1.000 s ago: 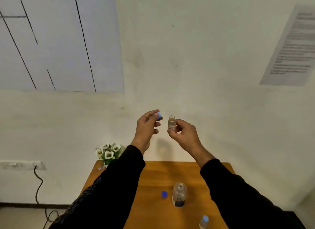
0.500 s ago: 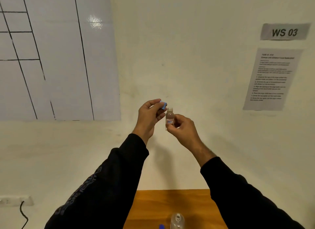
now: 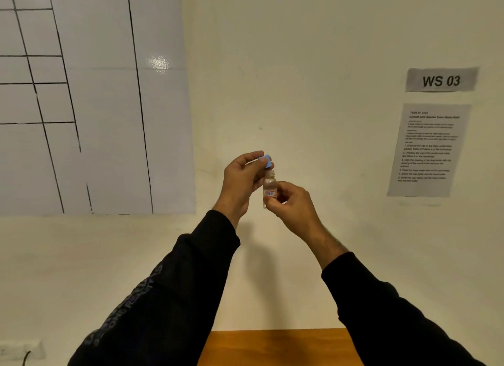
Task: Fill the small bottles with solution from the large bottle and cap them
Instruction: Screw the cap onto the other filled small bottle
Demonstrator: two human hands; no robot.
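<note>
At centre, raised: we hold both items before the wall.
Small bottle (image 3: 269, 187): upright, uncapped, right hand (image 3: 293, 206) fingers pinching it.
Blue cap (image 3: 266, 161): at bottle's 11 o'clock, left hand (image 3: 241, 178) fingers pinching it.
Worktop (image 3: 278, 346): 6 o'clock.

At the centre of my frame the right hand (image 3: 293, 202) holds a small clear glass bottle (image 3: 269, 187) upright, and the left hand (image 3: 241, 178), just to its left, pinches a light-blue plastic cap (image 3: 266, 161) right above the bottle's open neck. Behind them on the wall, a large white ruled sheet (image 3: 103, 98) fills the upper left, while a grey "WS 03" paper sign (image 3: 441, 79) sits at the right, directly above a printed white instruction page (image 3: 428, 150). The back edge of an orange wooden table (image 3: 278, 348) lies along the bottom centre, between my two black sleeves (image 3: 174, 297).
</note>
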